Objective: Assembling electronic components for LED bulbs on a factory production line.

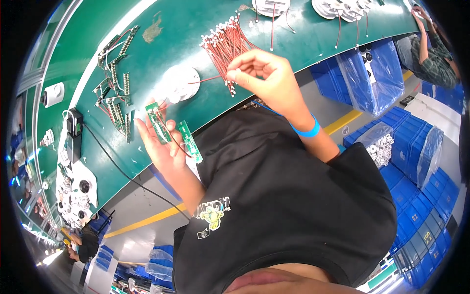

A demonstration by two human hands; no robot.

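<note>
white round housing (184,84) on the green surface (181,36) = landmark. main thing, a slim green circuit board (156,120), is off the surface, lower left of the housing. left hand (165,152) has it: grip narrow, board held among the fingers. second green circuit board (189,141) is below the housing, beside the same hand; can't tell if it's gripped or hanging by its leads. right hand (274,81) is right of the housing, grip pinched on a thin red wire (211,78) that runs to the housing; how it attaches there isn't readable. wire bundle (227,46) sits up and right of the housing, strip boards (116,81) left of it.

handling, by judgement: boards light and stiff, fragile at components and solder joints, faces maybe slick. hold by the long edges, no squeeze on parts, no flexing. red wire light and limp, won't take a push; best held near a plug end, no tension on joints. housing likely light, smooth plastic; hold by the rim.
</note>
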